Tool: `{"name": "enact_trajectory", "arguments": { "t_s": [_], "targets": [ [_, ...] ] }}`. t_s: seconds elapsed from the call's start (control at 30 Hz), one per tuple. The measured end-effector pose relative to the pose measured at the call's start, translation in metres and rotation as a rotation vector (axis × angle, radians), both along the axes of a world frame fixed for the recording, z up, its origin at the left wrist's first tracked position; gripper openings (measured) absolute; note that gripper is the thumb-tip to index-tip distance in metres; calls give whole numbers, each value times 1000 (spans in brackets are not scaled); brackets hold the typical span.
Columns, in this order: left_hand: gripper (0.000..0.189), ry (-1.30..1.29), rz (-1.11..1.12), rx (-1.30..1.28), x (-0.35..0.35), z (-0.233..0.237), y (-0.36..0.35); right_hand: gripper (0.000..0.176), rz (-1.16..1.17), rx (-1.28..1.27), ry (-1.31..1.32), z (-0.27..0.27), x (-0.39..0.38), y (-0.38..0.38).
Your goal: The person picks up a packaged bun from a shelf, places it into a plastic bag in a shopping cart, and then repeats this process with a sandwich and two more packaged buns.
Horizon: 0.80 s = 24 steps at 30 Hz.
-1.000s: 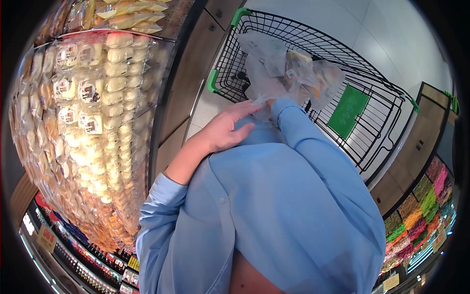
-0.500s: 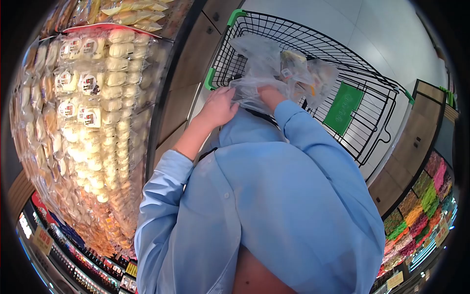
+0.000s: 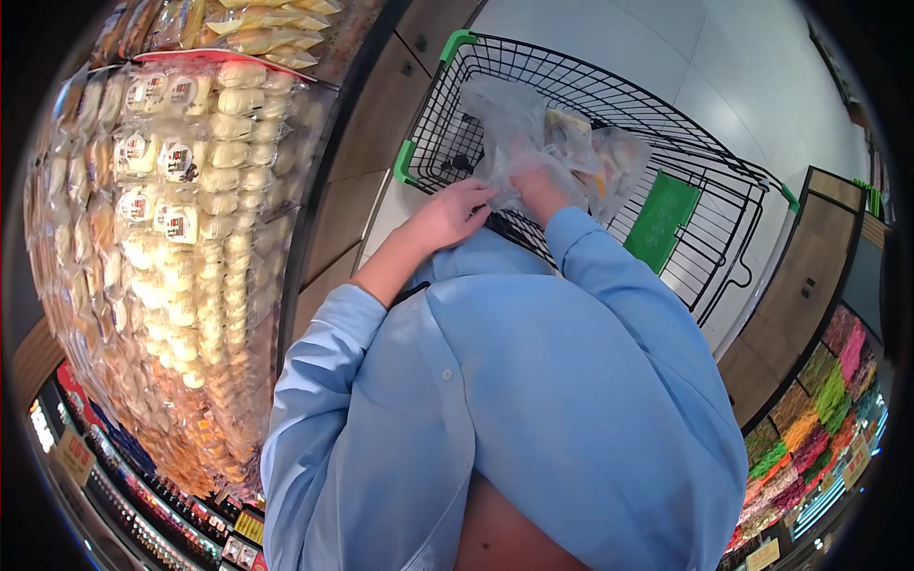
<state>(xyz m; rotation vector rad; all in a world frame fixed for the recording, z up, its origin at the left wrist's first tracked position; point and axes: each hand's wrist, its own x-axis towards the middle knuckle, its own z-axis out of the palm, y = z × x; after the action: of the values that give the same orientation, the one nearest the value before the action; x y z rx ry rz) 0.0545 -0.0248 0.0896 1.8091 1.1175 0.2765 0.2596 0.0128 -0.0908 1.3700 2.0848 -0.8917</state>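
A clear plastic bag (image 3: 503,114) is bunched up over the near side of a black wire shopping cart (image 3: 609,90). My left hand (image 3: 457,211) is at the bag's near left edge, its fingertips pinched together on the film. Close beside it, my right hand (image 3: 543,193) is closed on the bag, its fingertips partly hidden by the crumpled film. Right of the bag in the cart lie clear-wrapped packages (image 3: 619,164), whose contents I cannot make out fully.
A green panel (image 3: 664,221) is fixed to the cart's wire. To my left rises a shelf stacked with bagged buns (image 3: 233,152) and other packaged bread. Wooden cabinets (image 3: 795,276) and colourful goods (image 3: 809,419) stand at the right. Pale floor tiles (image 3: 733,57) lie beyond the cart.
The bag has been gathered and lifted slightly rightward and upright. My left hand has shifted right and a little nearer to me, closer to my right hand.
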Motion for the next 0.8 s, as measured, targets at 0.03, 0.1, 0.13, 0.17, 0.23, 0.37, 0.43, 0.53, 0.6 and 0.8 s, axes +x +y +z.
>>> {"name": "enact_trajectory", "arguments": {
  "t_s": [0.03,0.1,0.13,0.17,0.23,0.37,0.43,0.53,0.6,0.8],
  "targets": [
    [39,90,-27,49,1,-1,-1,39,14,-9,-9,-3,-2,2],
    [38,325,-48,117,0,-9,-4,40,-6,1,32,-9,-2,3],
    [37,471,-38,135,-3,-17,-7,40,-12,7,49,-12,-3,2],
    [36,619,-25,154,-6,-21,-7,40,-21,16,67,-16,-5,0],
    [33,724,-56,120,-16,-30,-5,41,-46,34,104,-24,-13,-7],
    [29,797,-25,143,-26,-46,-7,43,-136,101,220,-35,-25,-16],
    [30,816,-4,136,-29,-46,-9,43,-208,73,304,0,-26,-13],
    [31,858,27,127,-37,-45,-8,57,-346,-28,421,113,-33,2],
    [32,862,60,129,-41,-47,-5,65,-396,112,471,142,-38,1],
    [32,810,182,77,-54,-45,-5,58,-699,-226,792,154,-38,-2]
  ]
}}
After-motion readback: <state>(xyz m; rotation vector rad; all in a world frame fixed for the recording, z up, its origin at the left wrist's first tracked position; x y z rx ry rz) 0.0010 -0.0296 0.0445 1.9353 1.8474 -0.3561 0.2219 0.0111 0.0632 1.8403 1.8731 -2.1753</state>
